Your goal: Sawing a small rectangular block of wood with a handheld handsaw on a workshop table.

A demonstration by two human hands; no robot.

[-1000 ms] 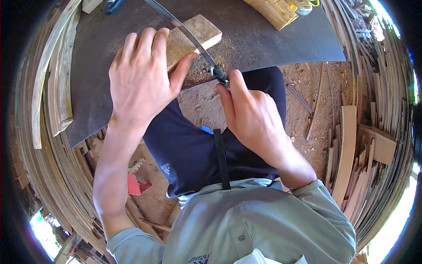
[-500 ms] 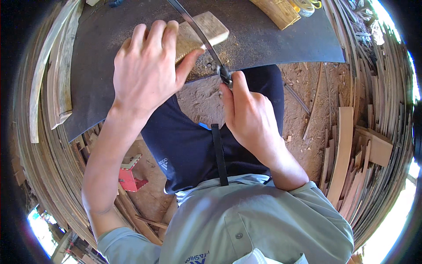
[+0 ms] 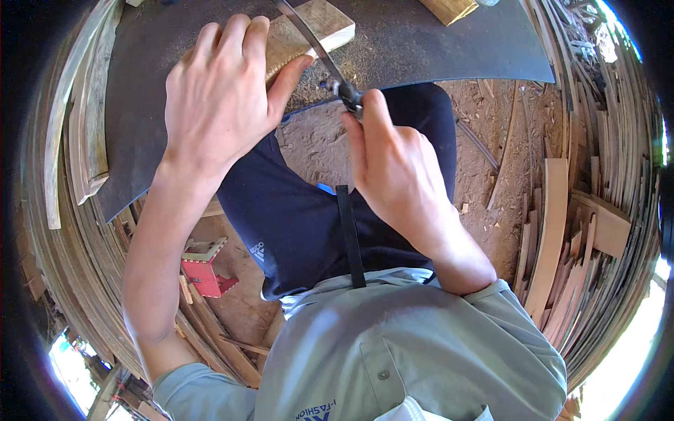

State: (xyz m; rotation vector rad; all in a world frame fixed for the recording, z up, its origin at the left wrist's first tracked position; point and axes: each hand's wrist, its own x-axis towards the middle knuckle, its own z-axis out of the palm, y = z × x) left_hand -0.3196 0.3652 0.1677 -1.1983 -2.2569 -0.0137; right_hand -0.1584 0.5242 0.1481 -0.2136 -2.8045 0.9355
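Note:
A pale wooden block [image 3: 326, 24] lies on the dark tabletop, angled away from me. My left hand [image 3: 217, 95] presses over its left part, thumb along the near edge; the fingers hide that end. In my right hand [image 3: 400, 172] is a saw [image 3: 312, 38] with a narrow metal strip, which crosses over the block from the near right toward the far left. The fist covers most of the saw's handle, and a dark metal fitting shows just beyond the thumb. The saw's far end runs out of view.
Sawdust [image 3: 365, 59] is scattered over the dark tabletop [image 3: 449, 52]. Another wood piece [image 3: 449, 8] lies at the far right. Long boards [image 3: 91, 133] lean at the left, and stacked planks [image 3: 551, 231] stand at the right. A small red object [image 3: 203, 274] rests on the ground at lower left.
The table, block and hands sit higher in the picture, as the view has shifted. Against the block, my right hand and the saw have drawn slightly toward me. The left hand keeps its hold.

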